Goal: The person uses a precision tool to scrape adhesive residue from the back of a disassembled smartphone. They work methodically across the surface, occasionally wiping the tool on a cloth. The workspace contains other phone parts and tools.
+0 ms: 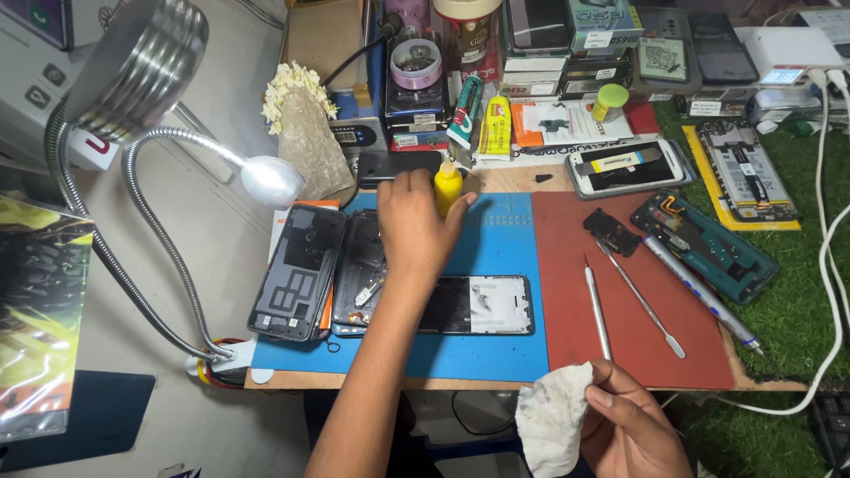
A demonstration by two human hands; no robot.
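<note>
Yellow bottle (448,188): small, capped, standing at the far edge of the blue mat (496,239); the left hand (413,221) is closing around it, fingers wrapping its side, arm reaching forward across the bench.
White cloth (552,416): crumpled, being pinched between thumb and fingers of the right hand (630,423), near the front edge of the bench, below the red mat (620,292).

Progress, judged from the layout: disassembly is looking well advanced. One phone frame (478,305) is lying opened on the blue mat just under the left forearm, a pale plate showing at its right end. A dark back cover (297,270) and a second stripped frame (361,270) are lying side by side to its left. Another opened phone (704,246), circuit board exposed, is sitting tilted at the right edge of the red mat. Nothing is being reassembled yet; cleaning or gluing appears to be the step in hand.

Tools: two slim metal spudgers (620,296) and a pen-shaped driver (699,292) are lying on the red mat, near a small black part (611,232).

Surroundings: a gooseneck lamp (270,180) is bending in from the left; stacked boxes, tape rolls and glue tubes are crowding the back; green artificial turf (784,310) is covering the right side, white cables trailing over it
</note>
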